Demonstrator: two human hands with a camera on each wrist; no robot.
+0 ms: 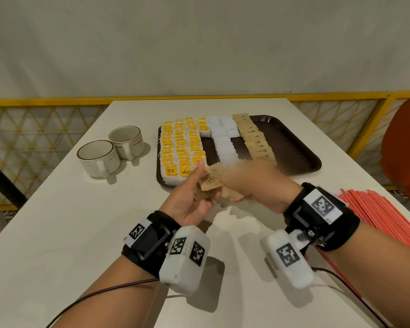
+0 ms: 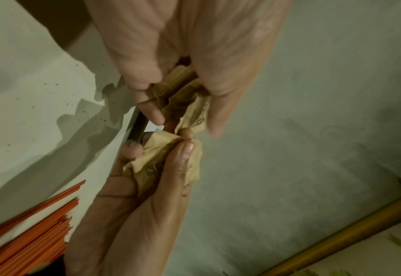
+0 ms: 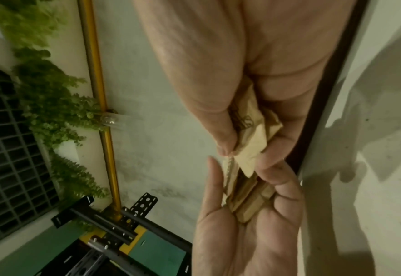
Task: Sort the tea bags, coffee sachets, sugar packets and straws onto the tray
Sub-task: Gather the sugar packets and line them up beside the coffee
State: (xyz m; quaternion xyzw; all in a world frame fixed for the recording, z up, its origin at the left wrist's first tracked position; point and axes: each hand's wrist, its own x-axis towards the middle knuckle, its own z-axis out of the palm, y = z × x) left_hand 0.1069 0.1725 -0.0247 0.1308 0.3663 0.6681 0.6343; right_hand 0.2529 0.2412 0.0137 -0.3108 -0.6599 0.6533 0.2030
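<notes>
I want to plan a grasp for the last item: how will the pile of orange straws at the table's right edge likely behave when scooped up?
The orange straws are thin, long and loosely fanned, so a grip would probably scatter some. They look light, and being round they may roll. They lie at the table edge, so strays might drop off.

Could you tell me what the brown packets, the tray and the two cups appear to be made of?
Brown packets: matte kraft-like paper, creased with serrated ends. Tray: dark brown, probably moulded plastic, with a dull sheen and rounded raised rim. Cups: glazed ceramic by the look, glossy off-white with brown rim bands.
</notes>
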